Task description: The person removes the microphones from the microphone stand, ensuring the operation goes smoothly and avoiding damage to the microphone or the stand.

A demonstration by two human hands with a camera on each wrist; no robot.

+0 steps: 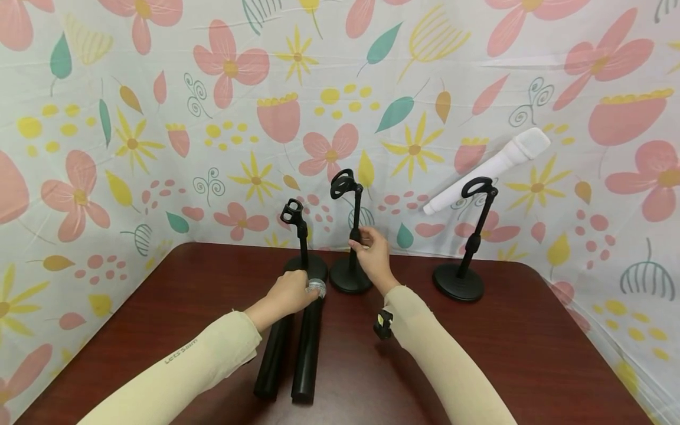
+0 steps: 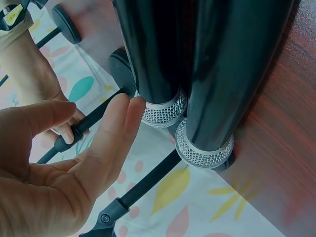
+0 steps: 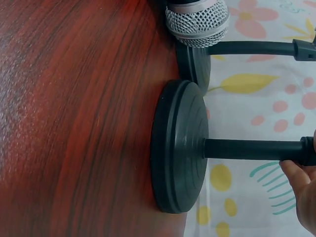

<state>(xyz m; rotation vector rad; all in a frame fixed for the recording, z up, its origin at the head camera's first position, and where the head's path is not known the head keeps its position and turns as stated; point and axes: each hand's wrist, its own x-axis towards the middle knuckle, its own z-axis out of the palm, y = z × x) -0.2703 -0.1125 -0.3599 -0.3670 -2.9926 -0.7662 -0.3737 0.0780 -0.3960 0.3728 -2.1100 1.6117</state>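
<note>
Head view: two black microphones [image 1: 297, 348] lie side by side near-centre on the table [image 1: 531, 354], mesh heads pointing far. Left hand [image 1: 289, 292] rests at the heads, fingers straight, touching one grille, gripping nothing. Right hand [image 1: 374, 254] pinches the middle stand [image 1: 350, 236] pole, steadying it. Far right, a white microphone [image 1: 489, 168] sits clipped in another stand [image 1: 467, 248]. Open tabletop on both sides.

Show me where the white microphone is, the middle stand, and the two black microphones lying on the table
white microphone [image 1: 491, 171], head view, middle of its body
middle stand [image 1: 355, 218], head view, upright pole
black microphones [image 1: 307, 348], head view, right one's handle
</note>
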